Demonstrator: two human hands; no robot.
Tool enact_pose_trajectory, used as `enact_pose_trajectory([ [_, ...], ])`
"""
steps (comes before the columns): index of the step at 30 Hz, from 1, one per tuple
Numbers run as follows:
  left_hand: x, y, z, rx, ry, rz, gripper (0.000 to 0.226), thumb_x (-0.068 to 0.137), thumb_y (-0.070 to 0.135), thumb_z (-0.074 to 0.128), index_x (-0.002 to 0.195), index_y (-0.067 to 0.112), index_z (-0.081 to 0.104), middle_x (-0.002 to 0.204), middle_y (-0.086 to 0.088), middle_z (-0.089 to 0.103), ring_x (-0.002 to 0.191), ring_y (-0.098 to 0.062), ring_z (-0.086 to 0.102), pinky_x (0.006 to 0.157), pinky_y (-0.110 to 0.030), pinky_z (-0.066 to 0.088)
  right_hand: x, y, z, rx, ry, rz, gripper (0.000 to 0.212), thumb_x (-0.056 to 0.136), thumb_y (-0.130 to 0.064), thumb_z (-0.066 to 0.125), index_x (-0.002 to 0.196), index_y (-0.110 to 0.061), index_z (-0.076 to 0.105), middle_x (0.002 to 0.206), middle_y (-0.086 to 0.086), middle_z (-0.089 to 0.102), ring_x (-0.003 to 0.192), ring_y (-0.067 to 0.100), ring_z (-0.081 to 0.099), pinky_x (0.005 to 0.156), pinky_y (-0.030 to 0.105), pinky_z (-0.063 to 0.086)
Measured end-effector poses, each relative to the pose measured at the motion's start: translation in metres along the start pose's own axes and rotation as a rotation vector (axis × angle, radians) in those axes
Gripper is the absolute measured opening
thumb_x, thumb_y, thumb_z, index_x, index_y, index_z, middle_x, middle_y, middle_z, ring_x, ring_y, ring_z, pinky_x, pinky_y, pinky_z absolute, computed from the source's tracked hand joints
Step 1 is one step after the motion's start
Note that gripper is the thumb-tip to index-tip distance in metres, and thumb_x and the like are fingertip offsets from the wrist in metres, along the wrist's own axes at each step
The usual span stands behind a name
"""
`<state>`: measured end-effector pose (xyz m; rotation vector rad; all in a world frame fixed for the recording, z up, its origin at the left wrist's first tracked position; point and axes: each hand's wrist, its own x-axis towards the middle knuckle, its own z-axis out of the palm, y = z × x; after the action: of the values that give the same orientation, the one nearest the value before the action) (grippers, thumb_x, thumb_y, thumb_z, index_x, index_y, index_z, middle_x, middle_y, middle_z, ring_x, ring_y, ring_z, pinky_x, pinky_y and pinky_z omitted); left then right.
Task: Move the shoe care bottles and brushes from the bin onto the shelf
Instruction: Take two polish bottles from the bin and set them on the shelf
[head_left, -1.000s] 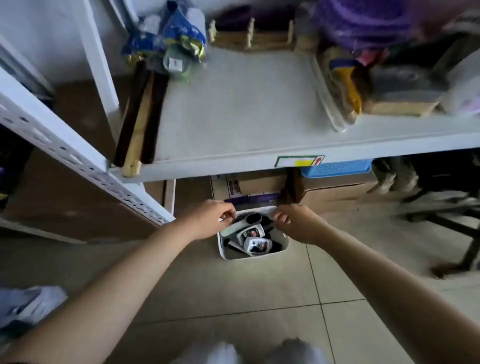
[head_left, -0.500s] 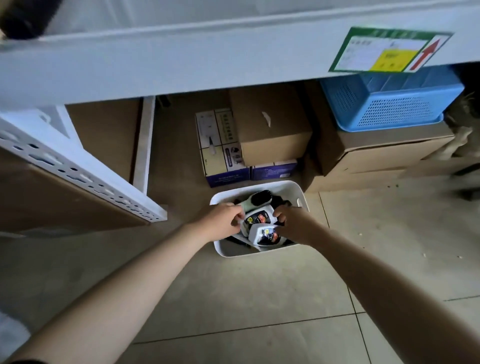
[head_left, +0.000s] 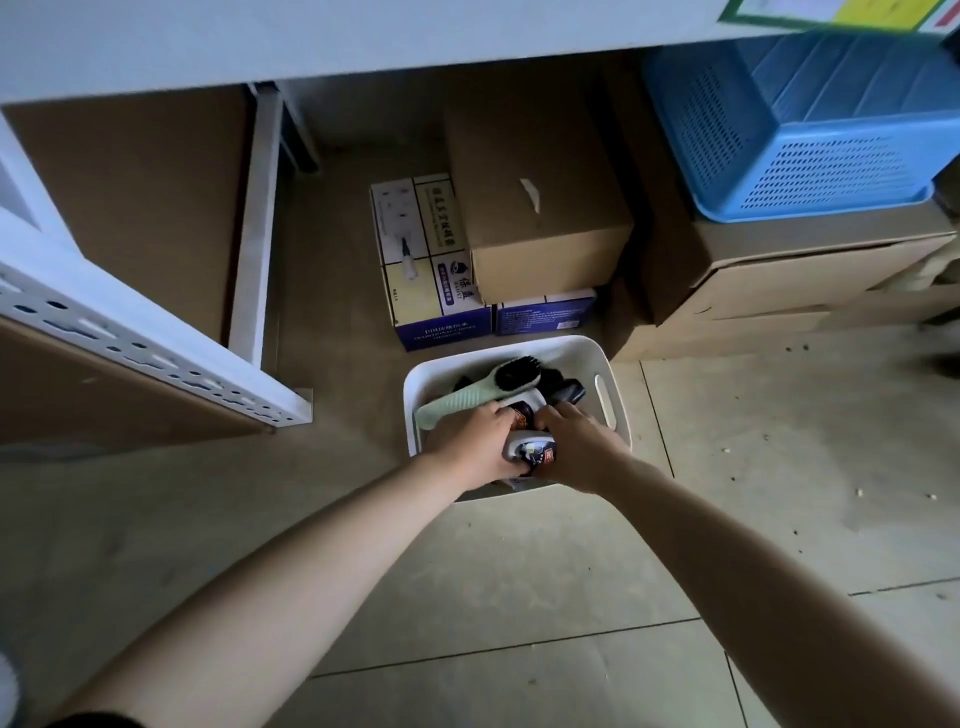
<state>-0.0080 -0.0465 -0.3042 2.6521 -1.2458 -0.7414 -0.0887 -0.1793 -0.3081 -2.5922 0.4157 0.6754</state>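
A white bin (head_left: 608, 379) stands on the floor below the shelf (head_left: 260, 36). Inside lie a mint-handled brush with black bristles (head_left: 483, 389), dark items and white shoe care bottles with dark labels (head_left: 530, 451). My left hand (head_left: 475, 441) and my right hand (head_left: 576, 447) are both down in the near half of the bin, fingers curled around the bottles from either side. How many bottles each hand grips is hidden by the fingers.
Cardboard boxes (head_left: 540, 208) and printed cartons (head_left: 421, 260) stand under the shelf behind the bin. A blue perforated basket (head_left: 810, 124) sits on boxes at the right. A white perforated shelf post (head_left: 130, 338) slants at the left. Tiled floor surrounds the bin.
The camera has dropped closer to the floor and the shelf top has left the view. Both hands have gone from the bin's rim deeper inside and closed around the bottles.
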Motion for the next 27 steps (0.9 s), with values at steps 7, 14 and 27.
enact_pose_trajectory([
  [7, 0.007, -0.011, -0.026, -0.322, 0.036, 0.093, 0.038, 0.078, 0.035, 0.067, 0.112, 0.022, 0.056, 0.120, 0.003, 0.058, 0.103, -0.019, 0.055, 0.089, -0.035, 0.045, 0.003, 0.000, -0.001, 0.190, 0.035, 0.067, 0.053, 0.078, -0.033, 0.069, 0.119, -0.010, 0.044, 0.110, 0.017, 0.065, 0.097, 0.038, 0.061, 0.067, 0.035, 0.044],
  [14, 0.015, -0.035, -0.050, -0.755, 0.010, -0.030, 0.035, 0.084, 0.034, 0.064, 0.116, 0.018, 0.058, 0.113, -0.002, 0.062, 0.104, -0.018, 0.058, 0.092, -0.032, 0.045, 0.000, 0.012, -0.032, 0.668, 0.070, 0.001, 0.034, 0.074, -0.022, 0.076, 0.102, -0.018, 0.056, 0.097, 0.005, 0.065, 0.087, 0.022, 0.062, 0.077, 0.033, 0.052],
  [27, 0.005, -0.004, -0.043, -1.121, -0.239, -0.062, 0.026, 0.090, 0.015, 0.058, 0.114, 0.014, 0.049, 0.097, 0.003, 0.060, 0.091, -0.011, 0.061, 0.083, -0.023, 0.053, -0.018, 0.008, -0.046, 1.449, 0.105, 0.008, 0.051, 0.073, -0.031, 0.069, 0.117, -0.007, 0.058, 0.099, 0.004, 0.068, 0.091, 0.021, 0.063, 0.075, 0.029, 0.049],
])
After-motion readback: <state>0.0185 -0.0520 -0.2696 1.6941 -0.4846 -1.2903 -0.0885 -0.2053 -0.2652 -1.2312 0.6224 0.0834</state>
